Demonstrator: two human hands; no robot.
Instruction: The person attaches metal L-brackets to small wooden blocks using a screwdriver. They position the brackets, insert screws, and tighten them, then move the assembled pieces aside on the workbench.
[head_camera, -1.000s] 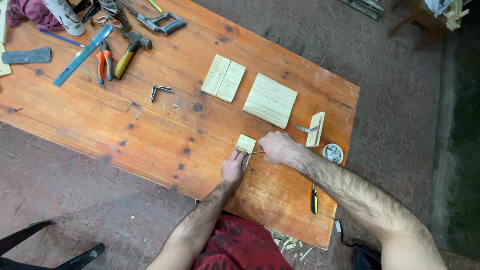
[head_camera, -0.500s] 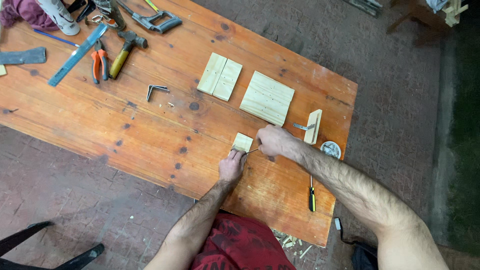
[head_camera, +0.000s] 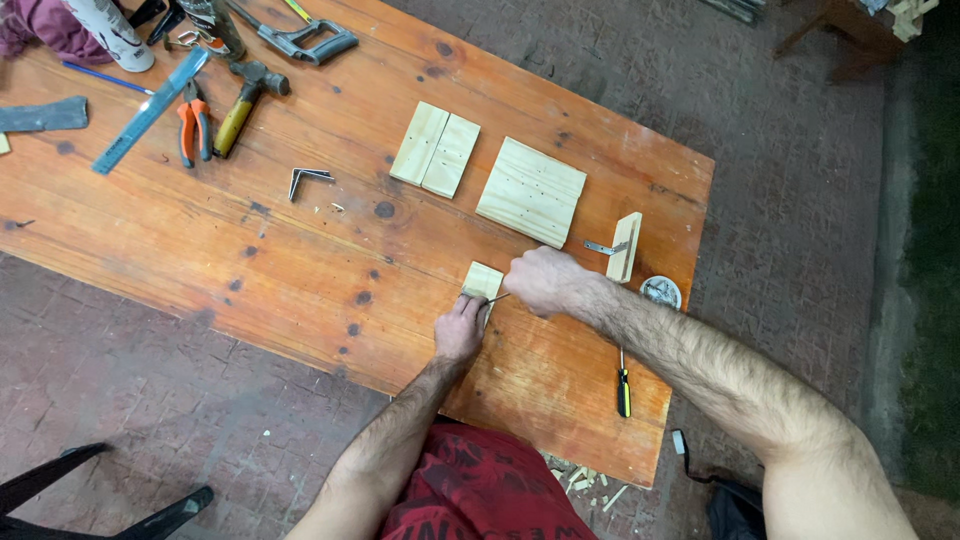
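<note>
Orange-stained wood planks form a long workbench (head_camera: 300, 250) seen from above, standing on a dark brick floor. A person leans over its near right part with both bare forearms reaching in.

Left hand (head_camera: 460, 330) lies flat on the bench with its fingers pressed together on the near edge of a small pale wooden block (head_camera: 483, 280), pinning it down. Right hand (head_camera: 538, 281) sits just to the right of that block, curled into a fist around a thin metal tool (head_camera: 497, 298) whose tip points left toward the block; the tool is too small to name, though it looks like a screwdriver or awl.

Farther away lie a square pale wooden panel (head_camera: 531, 191) and, left of it, two narrow wooden slats (head_camera: 435, 150) side by side and touching. Right of the right hand, a wooden strip (head_camera: 625, 246) stands on edge with a metal bracket at its left side, and a small round tin (head_camera: 660, 291) rests just near it. A black and yellow screwdriver (head_camera: 622, 380) lies near the bench's right end.

At the far left are a small metal corner bracket (head_camera: 306, 179), a hammer (head_camera: 243, 100), orange-handled pliers (head_camera: 193, 122), a blue ruler (head_camera: 150, 110) and a handsaw (head_camera: 295, 38).
</note>
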